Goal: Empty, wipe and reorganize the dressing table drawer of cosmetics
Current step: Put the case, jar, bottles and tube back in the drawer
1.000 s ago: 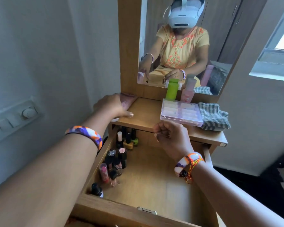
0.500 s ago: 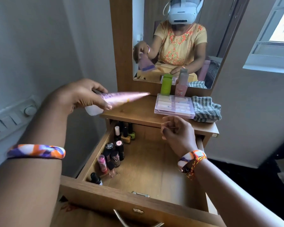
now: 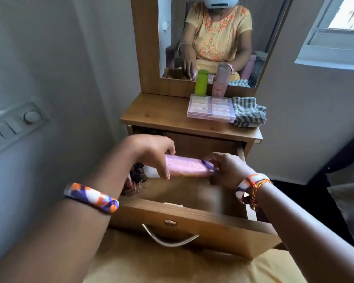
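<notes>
A pink cosmetic tube [image 3: 187, 166] with a white cap lies level over the open wooden drawer [image 3: 192, 225]. My left hand [image 3: 151, 153] grips its cap end and my right hand [image 3: 226, 169] holds its flat crimped end. Several small nail polish bottles [image 3: 136, 178] stand along the drawer's left side, partly hidden by my left hand. The rest of the drawer floor is bare wood.
On the dressing table top [image 3: 157, 115] sit a clear lilac box [image 3: 211, 108], a green bottle [image 3: 201, 82], a pink bottle [image 3: 220, 83] and a striped cloth [image 3: 248, 111]. A mirror [image 3: 213, 37] stands behind. A switch panel [image 3: 12, 123] is on the left wall.
My left hand has carried the pink tube from the table top's left side down over the drawer. My right hand has taken hold of its other end.
</notes>
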### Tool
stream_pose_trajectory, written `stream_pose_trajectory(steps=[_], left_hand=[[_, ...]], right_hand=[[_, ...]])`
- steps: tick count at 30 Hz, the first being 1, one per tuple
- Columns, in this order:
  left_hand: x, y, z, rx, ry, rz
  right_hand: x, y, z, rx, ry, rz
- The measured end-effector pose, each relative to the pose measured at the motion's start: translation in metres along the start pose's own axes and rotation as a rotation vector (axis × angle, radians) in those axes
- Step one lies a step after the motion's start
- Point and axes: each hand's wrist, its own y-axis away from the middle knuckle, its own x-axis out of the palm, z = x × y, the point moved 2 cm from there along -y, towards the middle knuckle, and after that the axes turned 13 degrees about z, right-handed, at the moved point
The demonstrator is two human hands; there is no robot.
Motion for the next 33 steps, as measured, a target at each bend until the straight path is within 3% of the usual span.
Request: stream_pose_trajectory(steps=[3, 6, 9, 21, 24, 27, 31, 33], left_hand=[[0.023, -0.018, 0.002, -0.018, -0.002, 0.148], [0.041, -0.030, 0.014, -0.014, 0.038, 0.278], [0.056, -0.032, 0.024, -0.003, 0.085, 0.323], [0.052, -0.029, 0.010, 0.019, -0.110, 0.335], [0.034, -0.025, -0.003, 0.080, -0.114, 0.274], [-0.004, -0.018, -0.023, 0.251, 0.073, 0.144], [-0.061, -0.018, -0.044, 0.373, 0.293, -0.266], [-0.080, -0.032, -0.047, 0.334, 0.436, -0.455]], right_hand=[[0.004, 0.009, 0.001, 0.098, 0.268, 0.305], [0.009, 0.011, 0.002, 0.127, 0.350, 0.458], [0.017, 0.012, 0.006, 0.111, 0.308, 0.503], [0.027, 0.007, 0.018, 0.070, 0.232, 0.553], [0.016, 0.008, 0.019, 0.050, 0.219, 0.468], [-0.015, 0.004, 0.024, -0.018, 0.209, 0.251], [-0.066, -0.006, 0.028, -0.124, 0.028, -0.195], [-0.086, -0.015, 0.021, -0.045, -0.113, -0.423]])
